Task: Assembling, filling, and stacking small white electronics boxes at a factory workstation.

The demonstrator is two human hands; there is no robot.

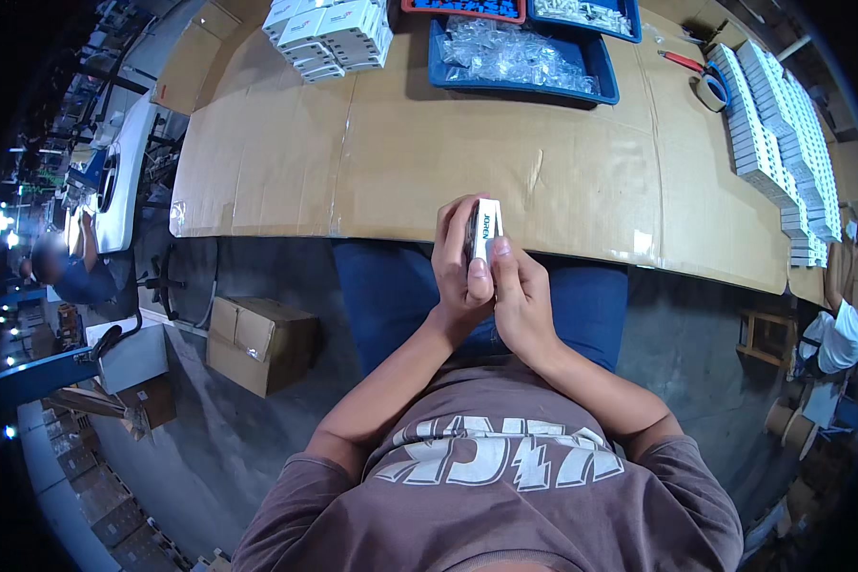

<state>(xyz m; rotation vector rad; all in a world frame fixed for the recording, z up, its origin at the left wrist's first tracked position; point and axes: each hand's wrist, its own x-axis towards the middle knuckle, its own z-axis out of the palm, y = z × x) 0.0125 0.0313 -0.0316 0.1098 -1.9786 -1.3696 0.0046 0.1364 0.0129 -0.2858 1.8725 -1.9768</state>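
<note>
The small box (486, 227) looks like smooth white card. Matt brown corrugated cardboard covers the bench (429, 153). Far off, a blue plastic tray (601, 67) holds glossy clear bags (510, 52).

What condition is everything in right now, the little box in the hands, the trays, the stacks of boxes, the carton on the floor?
Small white cardboard box: upright, gripped by both hands.
Left hand: wrapped around it.
Right hand: thumb on it.
Blue plastic tray: full of clear bags.
White box rows: stacked.
Brown floor carton: closed.

Both hands, left hand (459, 272) and right hand (522, 296), together, fingers curled closed.
</note>
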